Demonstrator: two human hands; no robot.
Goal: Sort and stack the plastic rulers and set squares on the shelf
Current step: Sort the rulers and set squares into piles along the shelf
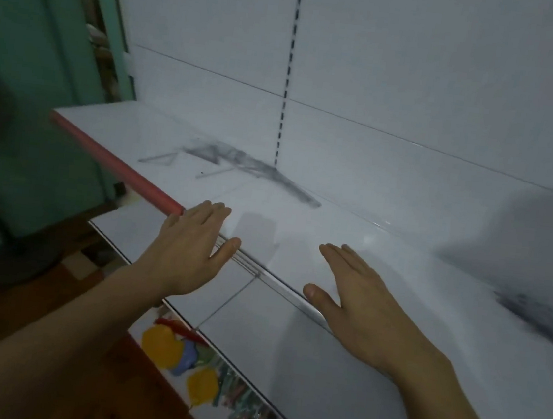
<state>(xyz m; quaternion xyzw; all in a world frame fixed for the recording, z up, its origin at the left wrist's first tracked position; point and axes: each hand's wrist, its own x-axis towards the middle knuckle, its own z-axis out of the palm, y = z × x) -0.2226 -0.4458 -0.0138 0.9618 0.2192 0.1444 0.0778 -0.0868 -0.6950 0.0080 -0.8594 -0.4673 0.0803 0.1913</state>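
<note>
A blurred pile of clear plastic rulers and set squares [239,163] lies at the back of the white shelf [300,226], near the slotted upright. A second grey blurred heap [539,311] sits on the shelf at the far right. My left hand [192,244] hovers flat with straight fingers over the shelf's front edge, beside the red edge strip. My right hand [359,287] is flat too, palm down over the shelf front. Neither hand holds anything.
A red strip [115,160] runs along the shelf's front edge at left. A lower white shelf [285,365] juts out below. Yellow and blue packaged goods [169,348] hang underneath. A green door frame [41,79] stands at left, with wooden floor below.
</note>
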